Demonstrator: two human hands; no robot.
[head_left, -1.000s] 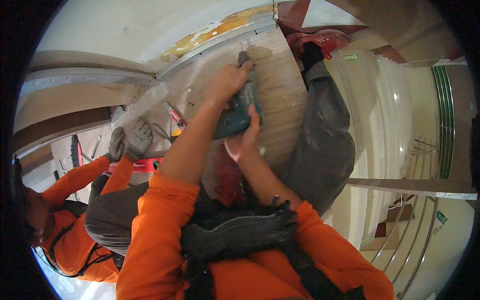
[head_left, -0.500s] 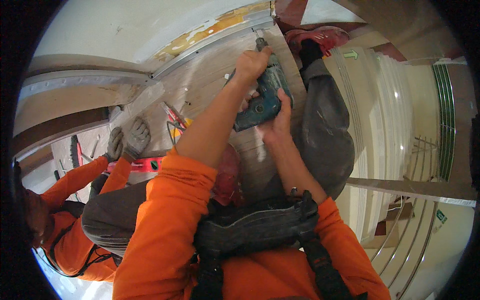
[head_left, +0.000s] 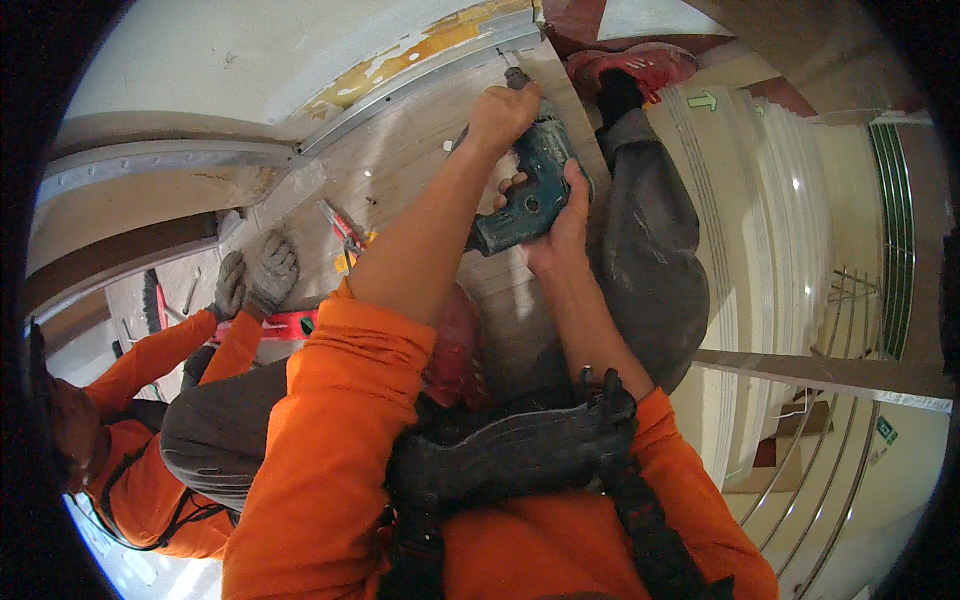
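Note:
A worn teal power drill [head_left: 546, 160] lies across both my hands, its bit aimed at the metal track [head_left: 440, 75] along the wall's foot. My left hand [head_left: 503, 117] is wrapped round the front of the drill, just behind the chuck [head_left: 516, 77]. Around the rear handle my right hand [head_left: 562, 225] is closed, thumb along the side and some fingertips showing through the handle opening. The thin bit's tip is close to the track's far end; whether it touches cannot be made out.
To the left a co-worker in orange sleeves and grey gloves [head_left: 272, 272] crouches beside a red spirit level [head_left: 270, 326]. Hand tools [head_left: 345, 230] lie on the wood-look floor [head_left: 400, 150]. My knee [head_left: 655, 240] and red shoe [head_left: 640, 70] are at right, beside pale steps [head_left: 760, 230] and metal rails [head_left: 850, 480].
The drill has swung slightly, its handle shifting right and a little up, and its bit now points further up and left. Both my hands keep their hold.

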